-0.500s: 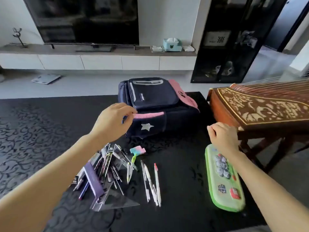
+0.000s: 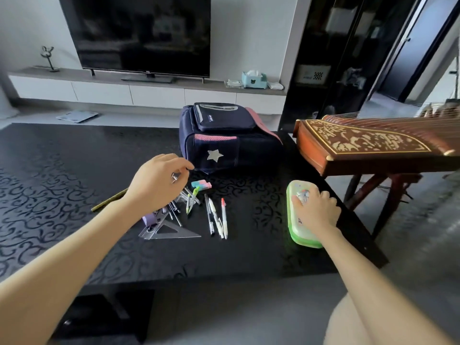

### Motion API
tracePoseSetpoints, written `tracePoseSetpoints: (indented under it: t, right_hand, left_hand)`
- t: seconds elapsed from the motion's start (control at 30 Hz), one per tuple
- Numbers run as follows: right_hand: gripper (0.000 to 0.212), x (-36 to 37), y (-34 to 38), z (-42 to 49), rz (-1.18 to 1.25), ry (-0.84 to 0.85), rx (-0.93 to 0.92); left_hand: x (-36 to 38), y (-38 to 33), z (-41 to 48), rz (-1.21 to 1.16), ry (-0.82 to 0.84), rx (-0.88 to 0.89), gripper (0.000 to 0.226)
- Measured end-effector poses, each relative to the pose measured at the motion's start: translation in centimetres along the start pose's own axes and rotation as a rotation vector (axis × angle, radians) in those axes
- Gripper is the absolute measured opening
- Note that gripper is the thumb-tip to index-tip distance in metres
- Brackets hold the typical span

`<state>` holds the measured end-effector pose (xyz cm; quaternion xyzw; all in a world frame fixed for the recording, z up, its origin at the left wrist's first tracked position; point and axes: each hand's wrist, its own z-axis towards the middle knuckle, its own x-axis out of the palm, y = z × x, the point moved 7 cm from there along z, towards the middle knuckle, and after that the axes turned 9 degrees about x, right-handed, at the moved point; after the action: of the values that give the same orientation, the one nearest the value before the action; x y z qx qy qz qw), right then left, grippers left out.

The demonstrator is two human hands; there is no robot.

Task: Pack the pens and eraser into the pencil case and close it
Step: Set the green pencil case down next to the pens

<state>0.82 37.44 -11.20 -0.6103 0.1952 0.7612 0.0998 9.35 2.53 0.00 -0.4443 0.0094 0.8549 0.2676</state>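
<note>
On the far left of the dark table (image 2: 62,170) a thin pencil (image 2: 109,201) lies slanted, partly hidden by the left forearm. The left hand (image 2: 159,181) hovers over a heap of stationery (image 2: 178,204). Its fingers are curled, and a small metal tip shows beneath them, but whether it is actually pinched cannot be told. A clear set square (image 2: 171,231) lies at the near edge of the heap.

Just right of the hand, on the far side of the heap, sits the pastel eraser (image 2: 202,184), touching the top of a green pen (image 2: 191,200). Right of that, three pens (image 2: 215,216) lie side by side, apart from the heap. Behind them, farther off, stands a navy backpack (image 2: 224,138).

Well to the right, near the table edge, lies the green pencil case (image 2: 297,230), lid down. The right hand (image 2: 317,211) holds it, thumb on the lid and fingers bent over its right side.

The pens look light, stiff and smooth, so they would likely roll. They are best gathered mid-barrel, several at once. The eraser seems small, soft and grippy, and a simple pinch across its sides should do. The case looks rigid and is probably opened along its long edge.

A carved zither (image 2: 368,145) stands at the far right.
</note>
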Motion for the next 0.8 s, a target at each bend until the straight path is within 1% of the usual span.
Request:
tracePoseSetpoints:
  t: [0.13,0.27,0.33,0.4,0.47,0.53,0.63,0.7,0.73,0.8]
  right_hand:
    - [0.085,1.6,-2.6,-1.3,0.028,0.125,0.16]
    - [0.109,3.7,-3.5,-1.8,0.127,0.258,0.271]
    - [0.118,4.5,-3.2,-1.7,0.144,0.341,0.288]
    - [0.121,4.7,-2.8,-1.5,0.106,0.382,0.286]
    - [0.117,4.5,-2.6,-1.3,0.081,0.372,0.304]
    - [0.109,3.9,-2.3,-1.1,0.156,0.357,0.342]
    - [0.098,2.5,-0.6,-1.1,0.487,0.404,0.37]
    - [0.095,0.7,1.9,-2.0,0.654,0.456,0.305]
    - [0.096,-0.4,3.3,-2.7,0.7,0.469,0.255]
    - [0.102,-2.7,6.0,-4.7,0.721,0.441,0.113]
  left_hand:
    - [0.4,-1.8,-0.1,-0.009,0.028,0.024,0.019]
    - [1.3,-2.8,1.0,-0.029,0.035,0.048,0.021]
    - [1.8,-2.7,1.6,-0.042,0.039,0.046,0.021]
    - [2.2,-2.3,2.2,-0.061,0.043,0.026,0.021]
    - [2.8,-1.6,2.5,-0.091,0.06,-0.011,0.021]
    - [3.6,-0.8,2.7,-0.128,0.092,-0.061,0.021]
    - [5.3,0.2,3.0,-0.227,0.17,-0.198,0.017]
    - [6.4,0.4,3.3,-0.422,0.209,-0.371,0.014]
    - [7.2,0.2,3.4,-0.572,0.224,-0.47,0.018]
    - [8.5,-0.9,3.1,-0.871,0.248,-0.638,0.04]
